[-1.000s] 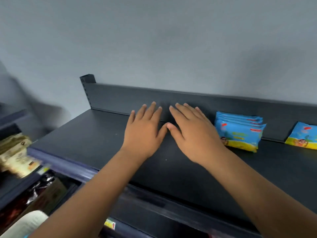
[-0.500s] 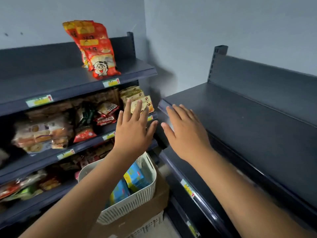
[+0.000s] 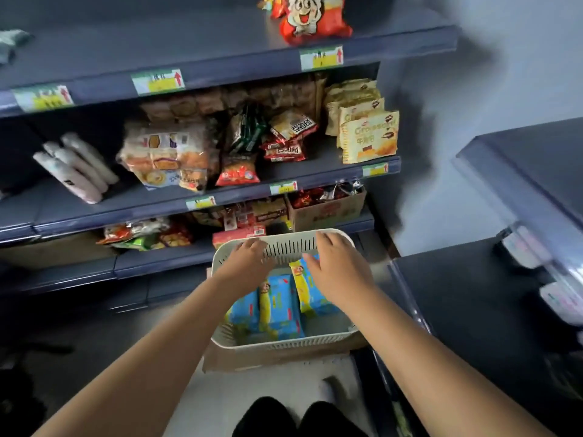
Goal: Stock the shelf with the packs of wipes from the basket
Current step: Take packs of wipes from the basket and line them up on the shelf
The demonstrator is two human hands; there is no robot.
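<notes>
Both grips are spread and empty; the left grip (image 3: 244,263) hovers near the far wall of the white basket (image 3: 284,343); the right grip (image 3: 339,272) hangs just above the packs of wipes (image 3: 279,307) standing on edge inside; these look light, squashy and slick-wrapped, so pinching across an upper edge seems best; the shelf (image 3: 473,310) lies right.

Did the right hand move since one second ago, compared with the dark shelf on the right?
Yes. The right hand left the dark shelf, going left and down, and is now open over the packs in the basket.
</notes>
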